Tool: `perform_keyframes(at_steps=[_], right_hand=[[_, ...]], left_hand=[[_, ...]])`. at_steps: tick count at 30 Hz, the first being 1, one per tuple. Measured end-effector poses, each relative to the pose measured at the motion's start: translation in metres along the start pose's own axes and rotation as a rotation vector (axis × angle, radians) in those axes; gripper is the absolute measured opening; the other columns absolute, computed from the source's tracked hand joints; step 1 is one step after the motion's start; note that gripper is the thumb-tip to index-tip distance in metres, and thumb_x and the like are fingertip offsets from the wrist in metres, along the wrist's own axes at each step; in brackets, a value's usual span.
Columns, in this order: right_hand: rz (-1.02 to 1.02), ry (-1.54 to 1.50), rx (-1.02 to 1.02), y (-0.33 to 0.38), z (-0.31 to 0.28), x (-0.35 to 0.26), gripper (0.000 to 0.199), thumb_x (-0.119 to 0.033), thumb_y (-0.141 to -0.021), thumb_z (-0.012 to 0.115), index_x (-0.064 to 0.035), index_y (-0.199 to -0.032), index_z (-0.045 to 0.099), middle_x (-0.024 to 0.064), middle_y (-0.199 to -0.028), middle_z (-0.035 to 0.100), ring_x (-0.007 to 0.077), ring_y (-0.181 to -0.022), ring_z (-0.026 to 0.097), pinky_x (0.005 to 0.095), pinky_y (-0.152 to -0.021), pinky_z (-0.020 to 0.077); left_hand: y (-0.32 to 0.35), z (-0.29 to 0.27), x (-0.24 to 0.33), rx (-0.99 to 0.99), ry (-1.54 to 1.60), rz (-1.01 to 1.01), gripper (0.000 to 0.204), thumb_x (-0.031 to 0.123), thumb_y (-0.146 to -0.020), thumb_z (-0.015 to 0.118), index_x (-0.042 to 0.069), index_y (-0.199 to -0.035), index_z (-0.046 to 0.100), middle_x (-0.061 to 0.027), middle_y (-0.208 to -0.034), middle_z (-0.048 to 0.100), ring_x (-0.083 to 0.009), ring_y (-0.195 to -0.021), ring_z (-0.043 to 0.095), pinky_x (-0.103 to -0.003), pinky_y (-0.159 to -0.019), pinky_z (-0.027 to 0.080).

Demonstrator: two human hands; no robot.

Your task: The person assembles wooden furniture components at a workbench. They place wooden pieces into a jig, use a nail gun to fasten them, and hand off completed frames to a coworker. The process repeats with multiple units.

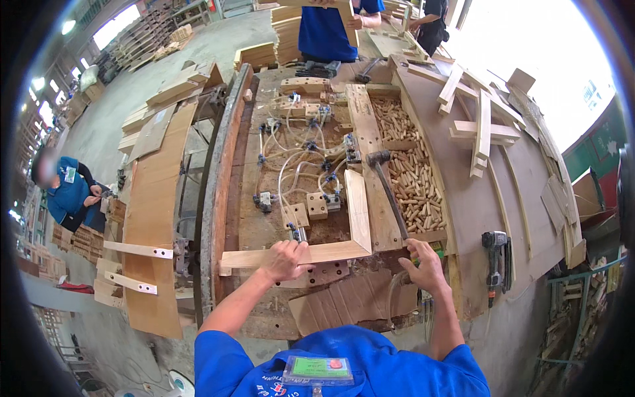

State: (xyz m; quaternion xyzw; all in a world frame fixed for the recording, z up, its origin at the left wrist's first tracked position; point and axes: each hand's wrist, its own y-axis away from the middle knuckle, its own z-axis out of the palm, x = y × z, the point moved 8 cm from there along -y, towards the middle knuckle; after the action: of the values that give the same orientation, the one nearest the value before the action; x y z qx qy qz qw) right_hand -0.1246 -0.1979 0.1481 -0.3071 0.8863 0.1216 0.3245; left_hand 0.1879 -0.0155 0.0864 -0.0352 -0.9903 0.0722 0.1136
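Observation:
An L-shaped wooden frame corner (322, 253) lies at the near end of the workbench, one arm running left and the other pointing away from me. My left hand (283, 261) is closed over its left-running arm, next to a small metal cylinder. A dark-headed hammer (389, 188) rests along a plank beside the frame, head pointing away. My right hand (426, 266) has its fingers curled at the end of the hammer's handle, with the thumb standing apart. Wooden blocks (317, 206) and clear air tubes (291, 159) sit beyond the frame.
A bin of wooden dowels (415, 188) lies right of the plank. A nail gun (493, 261) and stacked wood strips (481, 135) are farther right. Cardboard (357, 301) lies nearest me. One co-worker (324, 33) stands at the far end; another person (69, 188) is at left.

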Motion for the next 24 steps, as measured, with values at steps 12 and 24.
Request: perform_keyframes(at_steps=[12, 24], right_hand=[[0.037, 0.035, -0.075, -0.044, 0.055, 0.007, 0.050, -0.023, -0.092, 0.078, -0.0032, -0.135, 0.063, 0.0200, -0.121, 0.067, 0.0405, -0.118, 0.064, 0.0483, -0.099, 0.0523], [0.030, 0.433, 0.233, -0.131, 0.073, 0.010, 0.072, -0.022, -0.083, 0.081, -0.0059, -0.147, 0.052, 0.0224, -0.141, 0.054, 0.0424, -0.132, 0.052, 0.0539, -0.109, 0.0421]], left_hand=[[0.053, -0.025, -0.061, -0.025, 0.053, -0.251, 0.052, 0.039, -0.091, 0.079, 0.007, -0.128, 0.064, -0.0131, -0.121, 0.067, -0.0325, -0.117, 0.062, -0.046, -0.097, 0.049], [0.088, 0.018, -0.094, -0.588, -0.026, -0.124, 0.064, 0.010, -0.077, 0.082, 0.003, -0.136, 0.059, -0.0114, -0.124, 0.061, -0.0313, -0.119, 0.054, -0.045, -0.102, 0.045]])
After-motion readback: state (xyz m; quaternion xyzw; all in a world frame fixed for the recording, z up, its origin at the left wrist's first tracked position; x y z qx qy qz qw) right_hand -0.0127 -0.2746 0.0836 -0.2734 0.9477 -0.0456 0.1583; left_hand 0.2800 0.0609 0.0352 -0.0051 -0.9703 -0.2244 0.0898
